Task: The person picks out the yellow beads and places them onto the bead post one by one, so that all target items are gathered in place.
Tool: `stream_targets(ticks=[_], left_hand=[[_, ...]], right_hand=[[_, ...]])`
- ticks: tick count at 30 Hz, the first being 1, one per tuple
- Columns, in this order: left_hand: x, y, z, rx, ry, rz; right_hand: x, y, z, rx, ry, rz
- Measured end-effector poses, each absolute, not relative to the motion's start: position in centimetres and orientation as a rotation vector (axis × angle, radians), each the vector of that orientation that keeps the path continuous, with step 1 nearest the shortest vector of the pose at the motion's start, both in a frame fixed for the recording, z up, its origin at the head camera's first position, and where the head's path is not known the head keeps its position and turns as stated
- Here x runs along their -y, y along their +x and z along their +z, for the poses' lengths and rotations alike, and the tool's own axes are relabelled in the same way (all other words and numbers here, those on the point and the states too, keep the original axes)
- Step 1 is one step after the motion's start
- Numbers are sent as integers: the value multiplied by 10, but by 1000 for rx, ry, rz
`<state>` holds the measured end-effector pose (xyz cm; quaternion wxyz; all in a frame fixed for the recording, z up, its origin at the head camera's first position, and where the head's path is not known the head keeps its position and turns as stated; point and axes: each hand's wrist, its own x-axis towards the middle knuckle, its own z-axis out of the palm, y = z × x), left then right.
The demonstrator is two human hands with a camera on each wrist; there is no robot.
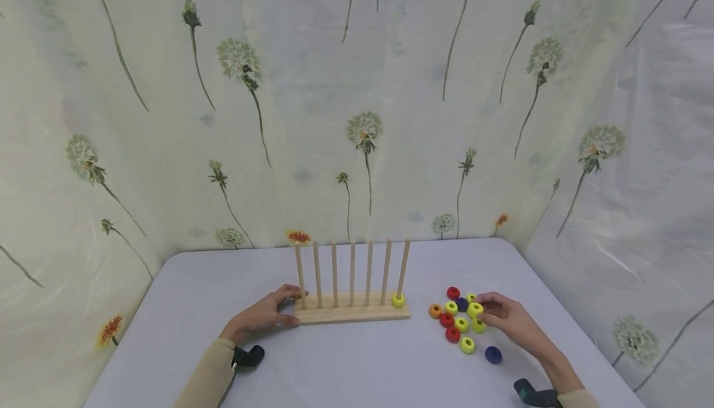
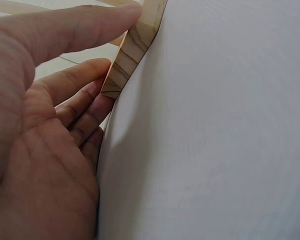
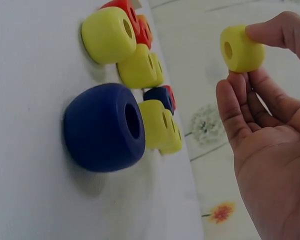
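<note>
A wooden peg stand (image 1: 351, 317) with a row of upright pegs sits on the table. One yellow bead (image 1: 398, 301) is at the bottom of its rightmost peg; the other pegs are bare. My left hand (image 1: 262, 314) holds the stand's left end, thumb on the front side and fingers behind, as the left wrist view also shows. Between thumb and fingertips, my right hand (image 1: 512, 320) pinches a yellow bead (image 3: 242, 49), raised above the table. Near that hand lie loose beads, among them a dark blue bead (image 3: 105, 127) and a red bead (image 1: 452, 334).
An orange bead (image 1: 435, 311) lies at the left side of the loose group, nearest the stand. The white table (image 1: 357, 364) ends at the back against a dandelion-print curtain (image 1: 312, 116), which also hangs along both sides.
</note>
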<state>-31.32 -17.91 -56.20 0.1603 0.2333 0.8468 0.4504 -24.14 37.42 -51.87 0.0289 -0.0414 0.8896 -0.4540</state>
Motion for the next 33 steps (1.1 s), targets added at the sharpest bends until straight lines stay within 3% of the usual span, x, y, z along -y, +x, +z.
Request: stream_targets(ticks=[33], left_hand=[[181, -314, -563, -2430, 708, 1279]], right_hand=[[-292, -260, -494, -2690, -325, -1631]])
